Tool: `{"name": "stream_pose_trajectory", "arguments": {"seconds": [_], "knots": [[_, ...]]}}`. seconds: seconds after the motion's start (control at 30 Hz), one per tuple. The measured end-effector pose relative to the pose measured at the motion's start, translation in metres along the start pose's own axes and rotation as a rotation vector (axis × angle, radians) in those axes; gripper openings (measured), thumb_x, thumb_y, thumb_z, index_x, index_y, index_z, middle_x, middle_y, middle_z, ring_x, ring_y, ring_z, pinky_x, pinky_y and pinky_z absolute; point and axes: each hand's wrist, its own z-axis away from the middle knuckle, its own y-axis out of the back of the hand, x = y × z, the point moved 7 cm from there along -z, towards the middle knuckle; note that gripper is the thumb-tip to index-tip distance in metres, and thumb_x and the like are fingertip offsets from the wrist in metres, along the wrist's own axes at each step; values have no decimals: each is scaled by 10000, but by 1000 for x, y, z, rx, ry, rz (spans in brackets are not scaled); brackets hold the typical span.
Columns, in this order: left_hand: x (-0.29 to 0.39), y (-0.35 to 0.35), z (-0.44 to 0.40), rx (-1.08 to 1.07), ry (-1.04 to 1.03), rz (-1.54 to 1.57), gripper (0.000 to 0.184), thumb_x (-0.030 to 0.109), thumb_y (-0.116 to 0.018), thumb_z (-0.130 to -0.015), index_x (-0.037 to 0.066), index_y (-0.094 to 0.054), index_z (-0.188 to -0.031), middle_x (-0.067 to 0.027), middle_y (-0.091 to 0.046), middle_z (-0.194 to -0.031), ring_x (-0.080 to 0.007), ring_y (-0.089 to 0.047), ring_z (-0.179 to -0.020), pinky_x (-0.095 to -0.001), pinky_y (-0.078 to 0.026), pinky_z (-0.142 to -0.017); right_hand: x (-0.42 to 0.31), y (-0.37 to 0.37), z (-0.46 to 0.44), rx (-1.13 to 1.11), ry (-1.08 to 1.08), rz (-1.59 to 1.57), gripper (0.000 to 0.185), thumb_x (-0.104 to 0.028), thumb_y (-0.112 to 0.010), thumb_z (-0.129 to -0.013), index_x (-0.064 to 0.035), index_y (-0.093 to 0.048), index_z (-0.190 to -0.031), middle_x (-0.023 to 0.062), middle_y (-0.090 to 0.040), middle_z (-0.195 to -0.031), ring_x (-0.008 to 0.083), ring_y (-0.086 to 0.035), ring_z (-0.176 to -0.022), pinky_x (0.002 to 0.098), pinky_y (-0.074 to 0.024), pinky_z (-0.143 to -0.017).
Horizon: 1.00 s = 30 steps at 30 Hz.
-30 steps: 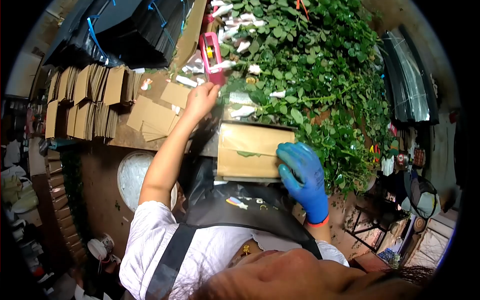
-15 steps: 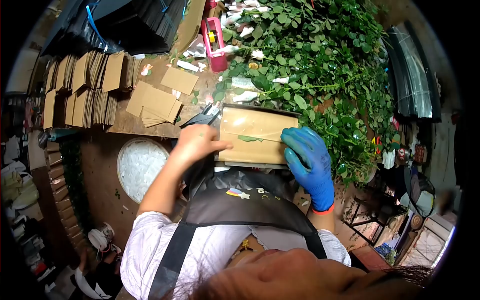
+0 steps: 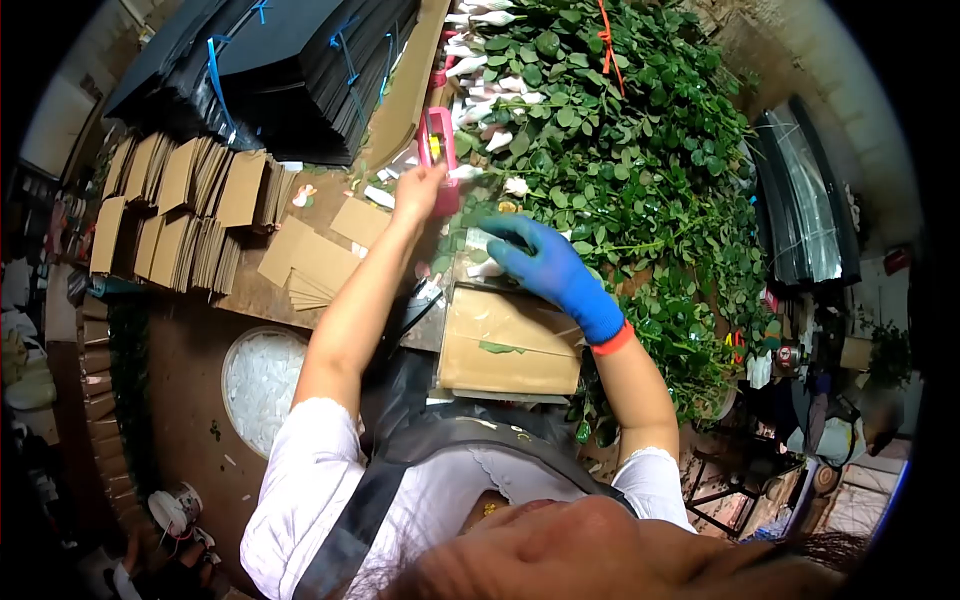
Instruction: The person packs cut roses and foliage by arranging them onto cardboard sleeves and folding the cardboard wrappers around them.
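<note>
My bare left hand [image 3: 422,190] reaches forward to the pink tape dispenser [image 3: 448,203]. Its fingers are pinched together at the front part of the dispenser, and whatever is between them is too small to make out. My right hand [image 3: 535,262], in a blue glove, hovers with thumb and fingers apart over the netted white rosebuds [image 3: 484,269] at the near edge of the greenery. Just below it, in front of my apron, lies a tan cardboard sheet [image 3: 510,370] with a green leaf [image 3: 500,348] on it.
Leafy rose stems [image 3: 640,170] are heaped across the right of the table. At left stand stacks of folded cardboard [image 3: 180,190], with loose cardboard pieces [image 3: 305,255] nearby. Black sheets [image 3: 290,70] are piled behind. A round tub of white pieces [image 3: 262,385] sits below left.
My left hand has left the cardboard and moved forward to the tape dispenser. My gloved right hand has lifted off the cardboard's right edge and moved forward and left. The view has shifted.
</note>
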Motion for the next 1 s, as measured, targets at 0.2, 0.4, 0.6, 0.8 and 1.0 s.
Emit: {"name": "stream_pose_trajectory", "arguments": {"seconds": [0.2, 0.4, 0.6, 0.8, 1.0], "knots": [[18, -21, 143, -230, -72, -27, 263, 235, -600, -989, 12, -717, -1065, -23, -663, -872, -70, -557, -747, -251, -464, -686, 41, -31, -51, -271, -31, -108, 397, -345, -541, -1022, -9, -700, -1159, 81, -713, -1103, 144, -634, -996, 317, -517, -895], [-42, 16, 73, -323, 587, 298, 577, 533, -611, -946, 40, -606, -1246, 5, -662, -969, -44, -416, -605, -208, -336, -517, 20, -41, -9, -337, -165, 382, 347, -422, -594, -965, -132, -723, -1106, 150, -721, -970, 290, -691, -865, 369, -544, -853], [-57, -2, -6, -392, 445, -86, 211, 317, -699, -944, 111, -740, -925, 13, -737, -796, -41, -378, -487, -214, -313, -415, 24, -39, -1, -162, -68, 319, 329, -383, -591, -959, -69, -676, -1000, 154, -702, -918, 334, -670, -827, 408, -546, -796], [-65, -1, -14, -437, 583, -424, 258, 262, -564, -960, 73, -710, -861, -4, -677, -707, -85, -391, -461, -258, -266, -400, 39, -32, 2, 118, -12, 172, 329, -365, -600, -950, -57, -707, -997, 188, -692, -953, 365, -668, -862, 409, -532, -779], [43, -81, 55, -575, -26, -406, 272, 277, -636, -958, 37, -761, -994, -37, -691, -892, -101, -550, -714, -232, -390, -632, -26, -17, 82, 264, 307, 40, 273, -301, -633, -962, -71, -727, -1074, 127, -703, -960, 256, -670, -832, 365, -524, -786]]}}
